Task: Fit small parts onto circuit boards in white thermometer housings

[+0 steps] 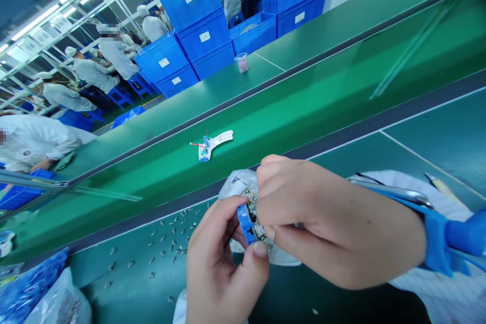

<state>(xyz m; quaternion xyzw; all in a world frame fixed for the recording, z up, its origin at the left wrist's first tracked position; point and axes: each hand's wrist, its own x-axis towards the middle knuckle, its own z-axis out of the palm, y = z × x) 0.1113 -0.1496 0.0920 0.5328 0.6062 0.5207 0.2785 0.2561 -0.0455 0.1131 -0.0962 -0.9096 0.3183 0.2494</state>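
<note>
My left hand [224,263] pinches a blue, ring-shaped plastic part [246,224] between thumb and fingers. Dark and pale small pieces show on the part's right side. My right hand [288,197] is closed against that side, its fingertips partly turned away, so whatever they grip is hidden. Just behind the hands lies a clear plastic bag [237,182] with many tiny components in it. Small metal pieces [173,239] are scattered over the green table to the left of my left hand.
On the green conveyor belt [304,106] lies a white handle-shaped shell [218,140] with wires. Blue crates [205,35] and a plastic cup [242,63] stand beyond. Bagged blue parts [34,278] lie at lower left. A person [34,142] works across the belt; others sit behind.
</note>
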